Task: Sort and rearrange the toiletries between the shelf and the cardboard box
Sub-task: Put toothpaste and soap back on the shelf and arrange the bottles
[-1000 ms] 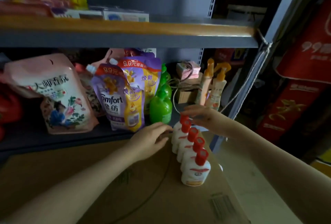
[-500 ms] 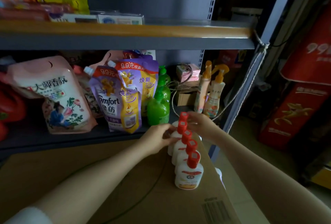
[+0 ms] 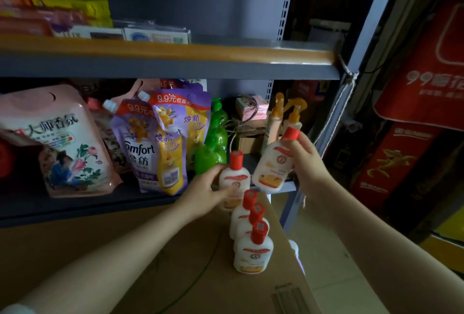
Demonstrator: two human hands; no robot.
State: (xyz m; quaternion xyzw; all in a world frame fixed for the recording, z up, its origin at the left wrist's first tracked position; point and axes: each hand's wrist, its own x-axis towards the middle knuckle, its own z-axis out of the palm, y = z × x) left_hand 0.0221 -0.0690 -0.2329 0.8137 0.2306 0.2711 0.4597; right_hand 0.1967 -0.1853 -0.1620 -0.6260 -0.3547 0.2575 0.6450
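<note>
Nearest, three red-capped lotion bottles point(image 3: 253, 253) are lined up on the cardboard box point(image 3: 150, 263), below both grips, apparently queued for shelving. Above them, a fourth bottle point(image 3: 233, 180) is clasped upright by the left hand point(image 3: 208, 194), while a fifth bottle point(image 3: 275, 165) is held tilted in the right hand point(image 3: 307, 160), seemingly bound for the shelf point(image 3: 283, 185) just behind, beside the green bottles point(image 3: 211, 158).

Five lotion bottles point(image 3: 253, 251), maybe three pouches point(image 3: 150, 147).
</note>
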